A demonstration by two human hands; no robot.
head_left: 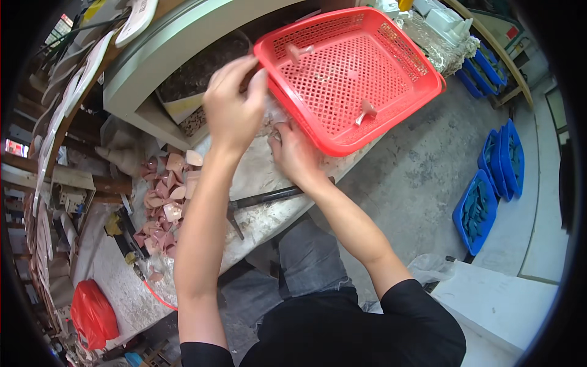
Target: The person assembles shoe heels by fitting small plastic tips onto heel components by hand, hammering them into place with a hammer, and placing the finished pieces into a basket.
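A red perforated plastic basket (351, 131) sits at the far end of the worktable, with two small pinkish pieces in it: one piece (296, 54) by its far left corner, another piece (367, 111) near the front side. My left hand (232, 104) is at the basket's left corner, fingers bent against the rim and thumb alongside, slightly blurred. Low beside the basket's near left side is my right hand (298, 156), its thumb apart and the other fingers partly hidden. A dark-handled hammer (266, 199) lies on the table just below my right hand.
A heap of pinkish ceramic-like pieces (165, 205) lies left of my left forearm. A red plastic bag (95, 315) rests at the lower left. Blue baskets (476, 211) of dark pieces stand along the right. Behind my left hand is a grey-framed opening (143, 76).
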